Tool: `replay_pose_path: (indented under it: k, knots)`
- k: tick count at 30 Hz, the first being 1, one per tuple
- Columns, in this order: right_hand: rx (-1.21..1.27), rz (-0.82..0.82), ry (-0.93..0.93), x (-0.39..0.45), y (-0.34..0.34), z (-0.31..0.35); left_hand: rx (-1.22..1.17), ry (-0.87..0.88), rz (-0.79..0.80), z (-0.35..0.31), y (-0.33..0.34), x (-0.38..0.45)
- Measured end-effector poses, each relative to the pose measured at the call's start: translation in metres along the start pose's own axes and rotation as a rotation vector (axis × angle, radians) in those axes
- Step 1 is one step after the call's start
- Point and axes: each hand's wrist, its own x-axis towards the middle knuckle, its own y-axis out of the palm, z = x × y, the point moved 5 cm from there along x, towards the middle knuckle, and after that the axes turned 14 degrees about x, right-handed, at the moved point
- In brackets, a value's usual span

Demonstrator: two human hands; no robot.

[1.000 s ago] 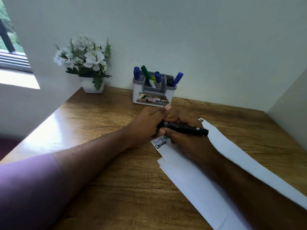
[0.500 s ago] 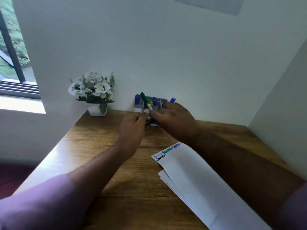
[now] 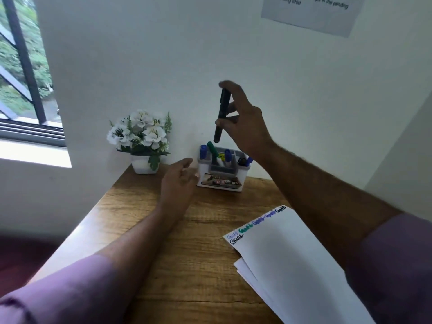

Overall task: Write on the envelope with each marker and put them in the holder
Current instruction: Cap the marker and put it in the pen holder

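Your right hand (image 3: 243, 122) is raised in front of the wall, pinching a slim black capped marker (image 3: 222, 114) between thumb and fingertips. The marker hangs nearly upright, its lower end pointing down, directly above the holder but well clear of it.

Your left hand (image 3: 178, 181) hangs lower, fingers loosely curled and holding nothing, just beside the left wall of the small white and grey plastic marker holder (image 3: 222, 175); whether the fingertips touch it cannot be told. The holder stands on the wooden tabletop (image 3: 187, 253) between your two forearms, below your right hand. In it stand a blue-capped marker (image 3: 203, 152) at the side nearest your left hand, a green-capped marker (image 3: 212, 148) leaning beside it, another blue-capped marker (image 3: 228, 155) in the middle, and a fourth blue marker (image 3: 249, 160) tilted out at the far side, partly behind your right wrist.

The white paper envelope (image 3: 292, 265) lies flat on the wood under your right forearm, nearer to you than either hand, with short scribbles in blue, green, purple and black along its top edge. More white sheets peek out beneath it.

Beyond your left hand, a small white pot of white artificial flowers (image 3: 140, 136) sits against the wall. Above your right hand, a printed paper notice (image 3: 311, 12) is stuck to the wall.
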Motion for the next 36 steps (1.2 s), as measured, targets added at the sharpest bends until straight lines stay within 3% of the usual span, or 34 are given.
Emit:
replay_pose_path:
  k: [5, 9, 13, 16, 20, 25, 27, 31, 36]
  knots:
    - [0.047, 0.019, -0.025, 0.012, 0.023, -0.019, 0.111, 0.050, 0.077, 0.004, 0.009, 0.004]
    - [0.016, 0.066, 0.097, 0.014, 0.033, -0.043, 0.168, 0.139, 0.061, -0.004, 0.009, 0.003]
    - [-0.178, 0.183, 0.145, 0.011, 0.038, -0.055, 0.202, 0.155, 0.094, 0.001, 0.012, 0.005]
    - [-0.144, 0.226, 0.202, 0.005, 0.037, -0.056, 0.242, 0.175, 0.094, 0.001, 0.012, 0.004]
    - [-0.167, 0.107, 0.091, -0.007, 0.025, -0.052, 0.330, 0.238, 0.116, -0.004, 0.013, -0.001]
    - [-0.347, 0.037, -0.066, -0.059, -0.002, -0.047, 0.596, 0.435, 0.289, -0.027, 0.032, -0.020]
    - [-0.401, 0.060, -0.013, -0.089, -0.011, -0.064, 0.684, 0.499, 0.364, -0.036, 0.047, -0.035]
    - [-0.466, 0.214, 0.262, -0.136, -0.006, -0.113, 0.766, 0.495, 0.420, -0.032, 0.064, -0.044]
    - [-0.436, 0.269, 0.263, -0.149, 0.001, -0.123, 0.877, 0.497, 0.449, -0.026, 0.074, -0.041]
